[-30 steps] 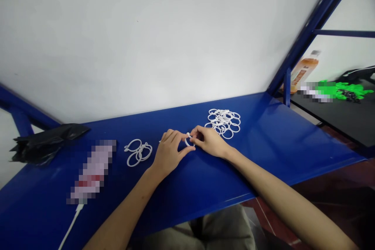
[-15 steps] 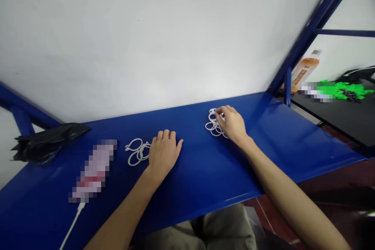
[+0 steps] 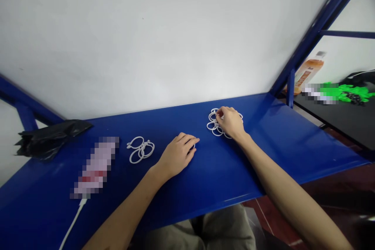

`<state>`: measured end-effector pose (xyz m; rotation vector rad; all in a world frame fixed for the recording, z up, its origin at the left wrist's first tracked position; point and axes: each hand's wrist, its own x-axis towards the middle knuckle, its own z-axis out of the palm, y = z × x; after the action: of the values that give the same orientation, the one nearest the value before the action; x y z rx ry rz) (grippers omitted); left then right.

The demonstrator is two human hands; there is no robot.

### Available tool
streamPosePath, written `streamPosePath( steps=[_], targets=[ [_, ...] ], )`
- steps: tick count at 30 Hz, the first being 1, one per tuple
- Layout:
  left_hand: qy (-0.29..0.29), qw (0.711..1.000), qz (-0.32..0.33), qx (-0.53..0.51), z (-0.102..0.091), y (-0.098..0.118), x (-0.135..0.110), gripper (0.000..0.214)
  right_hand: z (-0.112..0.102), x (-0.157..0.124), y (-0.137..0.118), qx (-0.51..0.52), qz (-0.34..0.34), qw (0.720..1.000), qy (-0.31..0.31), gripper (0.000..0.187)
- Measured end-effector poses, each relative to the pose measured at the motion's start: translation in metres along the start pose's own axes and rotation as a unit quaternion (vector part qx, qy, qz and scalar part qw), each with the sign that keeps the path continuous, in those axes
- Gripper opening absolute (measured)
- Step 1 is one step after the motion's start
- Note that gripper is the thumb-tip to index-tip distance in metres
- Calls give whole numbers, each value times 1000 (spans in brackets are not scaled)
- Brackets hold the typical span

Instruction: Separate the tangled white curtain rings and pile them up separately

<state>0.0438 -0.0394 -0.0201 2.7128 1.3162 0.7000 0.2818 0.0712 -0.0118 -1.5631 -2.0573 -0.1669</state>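
Note:
My left hand (image 3: 178, 153) is palm down above the middle of the blue tabletop, with part of a thin white ring (image 3: 193, 146) showing between its thumb and forefinger. To its left lies a small group of overlapping white rings (image 3: 137, 155), some with a small end loop. My right hand (image 3: 231, 122) rests over a larger cluster of white rings (image 3: 211, 125), its thumb and forefinger pinched together at one of them. The hand hides part of that cluster, and the exact grip is partly covered.
A pixelated flat object (image 3: 98, 164) with a white cable (image 3: 72, 222) lies at the left, near a black plastic bag (image 3: 52, 138). Blue frame bars (image 3: 304, 52) rise at the right. Beyond them, an orange-filled bottle (image 3: 309, 72) and bright green items (image 3: 351, 91) sit on a black surface.
My left hand has moved right, away from the small ring group, which is now uncovered, and a white ring shows at its fingers. My right hand stays at the larger cluster.

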Motion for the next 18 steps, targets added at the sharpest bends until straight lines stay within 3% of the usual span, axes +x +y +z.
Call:
streamPosePath(
  steps=[3,9,18],
  targets=[
    [21,999,-25,9,1,0,0,41,2,0,-1,-19,-4,1000,1,14],
    [5,985,-154,74,1,-3,-1,49,4,-2,1,5,-5,1000,20,22],
    [-2,986,-159,58,1,-5,0,34,2,-3,1,88,19,996,5,26]
  ],
)
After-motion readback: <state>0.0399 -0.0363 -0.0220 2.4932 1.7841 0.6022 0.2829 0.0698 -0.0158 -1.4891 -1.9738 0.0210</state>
